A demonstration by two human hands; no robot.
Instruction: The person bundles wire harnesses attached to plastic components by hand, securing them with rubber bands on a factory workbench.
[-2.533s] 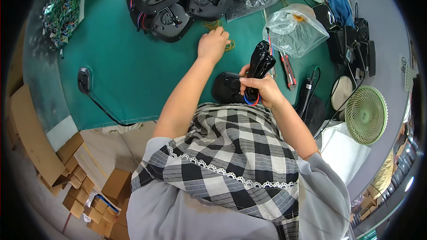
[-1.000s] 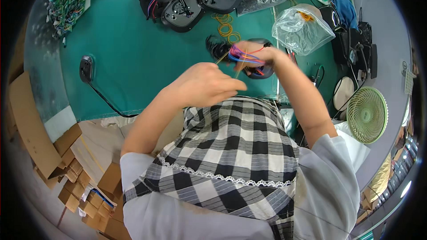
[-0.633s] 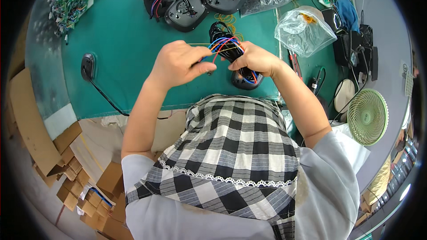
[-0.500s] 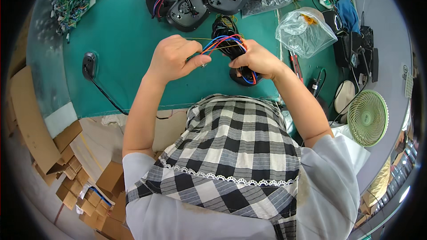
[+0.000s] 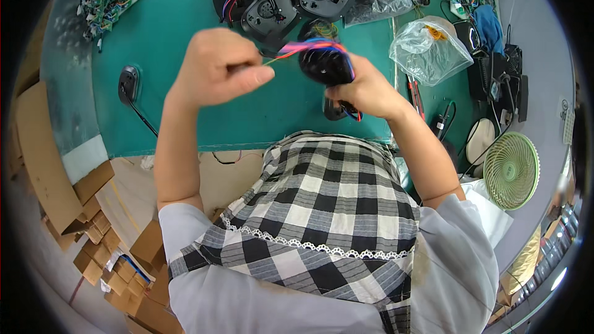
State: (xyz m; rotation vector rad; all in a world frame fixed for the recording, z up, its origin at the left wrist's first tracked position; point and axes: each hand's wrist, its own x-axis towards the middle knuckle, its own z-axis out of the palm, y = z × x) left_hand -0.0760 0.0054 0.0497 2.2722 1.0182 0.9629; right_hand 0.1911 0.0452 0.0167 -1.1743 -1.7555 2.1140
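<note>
My right hand (image 5: 369, 88) is wrapped around a bundle of black cable (image 5: 325, 65), blurred by motion, above the green table. Red, blue and orange wires (image 5: 309, 45) fan out of the bundle toward the left, and more coloured wire shows below my right fingers. To the left, my left hand (image 5: 219, 68) is closed, thumb against curled fingers. A thin yellowish wire (image 5: 270, 61) runs from the coloured strands to its fingertips; the exact pinch is blurred. Under the bundle a dark oval part (image 5: 334, 109) is partly hidden.
Black speaker-like housings (image 5: 270, 16) crowd the far side. Circuit boards with wires (image 5: 111, 0) lie far left, near a small black device (image 5: 129, 85) with a cord. On the right are a clear plastic bag (image 5: 429, 52), red-handled tool (image 5: 415, 96) and green fan (image 5: 511, 170).
My left hand has moved left and slightly up, away from the bundle, and the coloured wires have slipped out of its fingers. The right hand keeps its grip, shifted slightly right.
</note>
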